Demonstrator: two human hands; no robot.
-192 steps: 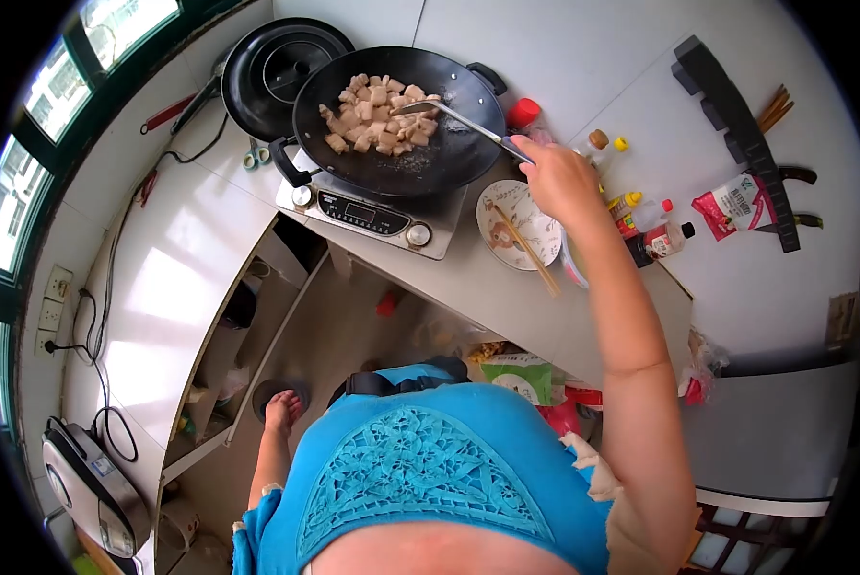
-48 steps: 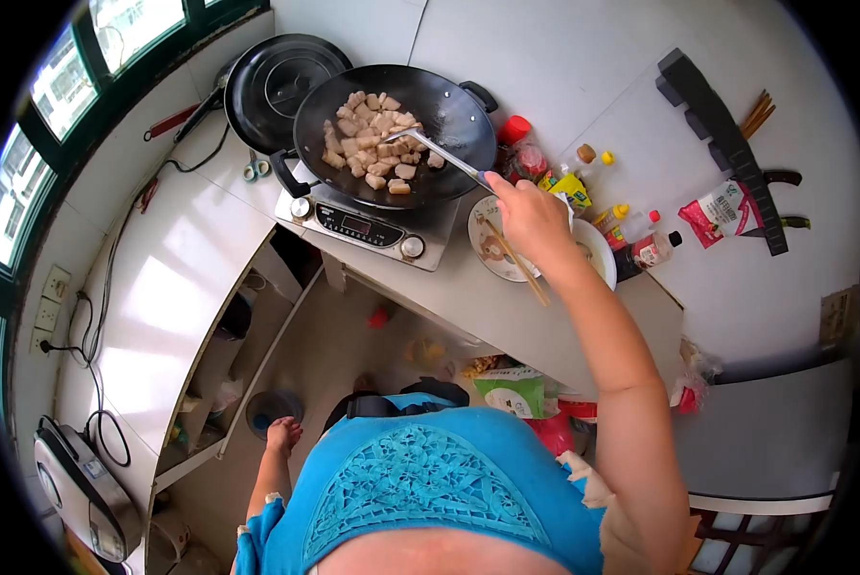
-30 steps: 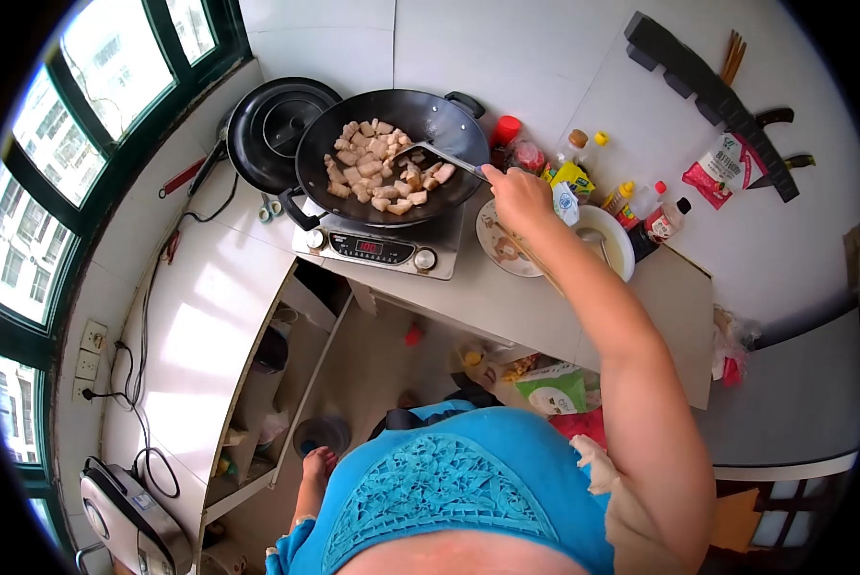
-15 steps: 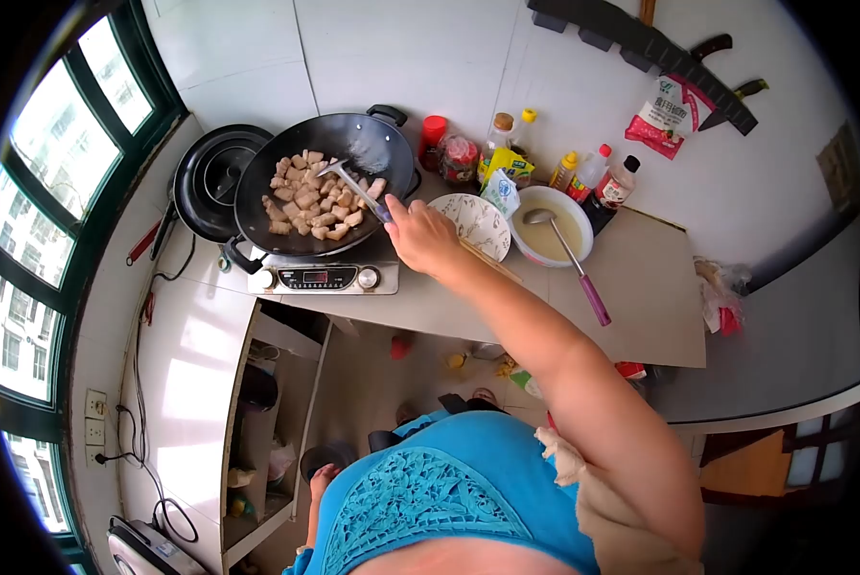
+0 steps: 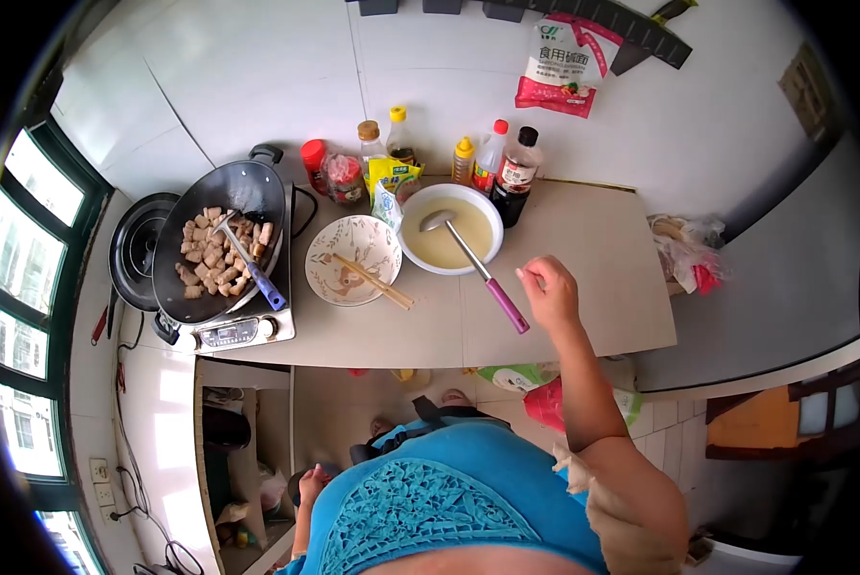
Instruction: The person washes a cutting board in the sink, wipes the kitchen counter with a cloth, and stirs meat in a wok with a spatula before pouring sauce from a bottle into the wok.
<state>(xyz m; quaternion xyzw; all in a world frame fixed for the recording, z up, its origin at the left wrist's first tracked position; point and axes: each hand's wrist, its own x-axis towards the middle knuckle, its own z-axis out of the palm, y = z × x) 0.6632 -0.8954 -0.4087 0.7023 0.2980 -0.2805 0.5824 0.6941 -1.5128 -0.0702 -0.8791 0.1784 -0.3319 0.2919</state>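
My right hand (image 5: 550, 290) is in the air over the counter, just right of the ladle (image 5: 468, 257), with loosely curled fingers and nothing in them. The ladle's bowl rests in a white basin (image 5: 494, 264) of pale, cloudy liquid; its purple handle leans out over the rim. At the left, a spatula (image 5: 248, 259) with a blue handle lies in the black wok (image 5: 267, 192) among meat chunks (image 5: 221, 257). Low beside my body is my left hand (image 5: 312, 484), near something dark; its fingers are too small to read.
Chopsticks (image 5: 372, 280) rest across a patterned bowl (image 5: 329, 235). The wok stands on an induction cooker (image 5: 233, 333), beside a black lid (image 5: 133, 249). Bottles, including a dark sauce bottle (image 5: 516, 177), and jars line the wall. A pink and white packet (image 5: 566, 67) hangs below the knife rack.
My right hand has let go of the spatula, leaving it in the wok, and moved right beside the ladle. The view has shifted to the right.
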